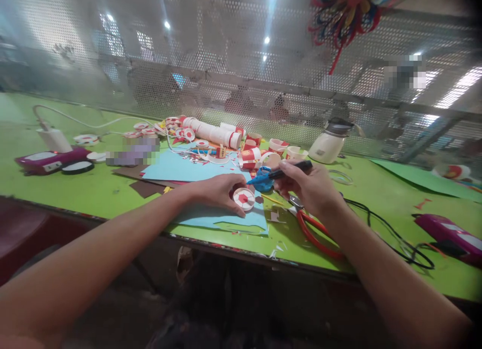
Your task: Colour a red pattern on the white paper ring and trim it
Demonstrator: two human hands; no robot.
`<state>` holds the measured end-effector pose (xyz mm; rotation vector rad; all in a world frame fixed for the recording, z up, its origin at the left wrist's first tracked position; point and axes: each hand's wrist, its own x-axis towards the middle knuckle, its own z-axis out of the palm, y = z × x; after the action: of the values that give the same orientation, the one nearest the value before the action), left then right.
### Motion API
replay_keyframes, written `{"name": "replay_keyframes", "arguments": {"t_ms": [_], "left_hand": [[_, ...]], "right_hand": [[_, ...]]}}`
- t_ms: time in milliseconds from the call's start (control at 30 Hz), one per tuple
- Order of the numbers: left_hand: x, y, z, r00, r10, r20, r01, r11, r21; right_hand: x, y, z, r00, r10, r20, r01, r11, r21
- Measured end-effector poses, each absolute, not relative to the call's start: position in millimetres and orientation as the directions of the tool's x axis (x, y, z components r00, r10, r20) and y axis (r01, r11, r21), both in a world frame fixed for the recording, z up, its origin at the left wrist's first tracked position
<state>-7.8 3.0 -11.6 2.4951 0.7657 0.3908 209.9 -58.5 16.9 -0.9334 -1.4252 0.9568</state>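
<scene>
My left hand (222, 191) is curled around a small round paper-cup base (244, 199) with a red hexagon and dark lines on its white face, gripping it by the rim above light-blue paper. Between the fingers of my right hand (307, 186) is a black pen (289, 169), slanting down to the left toward the disc. Its front end overlaps a blue object (263, 179), so I cannot tell where the tip stops. Red-handled scissors (314, 233) lie beneath my right wrist, partly hidden by it.
Cut paper cups (250, 158), a stacked cup tube (211, 132) and several patterned discs (141, 130) lie at the back. A cream jug (328, 143) stands back right. Purple power strips (56, 159) sit at both sides, with cables. Paper scraps (278, 217) litter the green table (361, 188).
</scene>
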Motion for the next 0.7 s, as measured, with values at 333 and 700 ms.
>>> {"name": "replay_keyframes", "arguments": {"t_ms": [333,700], "left_hand": [[-7.4,4.4,-13.2,0.803,0.583,0.126,0.446,-0.727,0.522],[-7.4,4.1,-15.3,0.818,0.547,0.179,0.395,-0.760,0.516]], "right_hand": [[204.3,-61.1,15.5,-0.109,0.859,0.500,0.332,0.506,-0.796],[203.0,-62.9,12.9,-0.114,0.868,0.483,0.400,0.485,-0.778]]}}
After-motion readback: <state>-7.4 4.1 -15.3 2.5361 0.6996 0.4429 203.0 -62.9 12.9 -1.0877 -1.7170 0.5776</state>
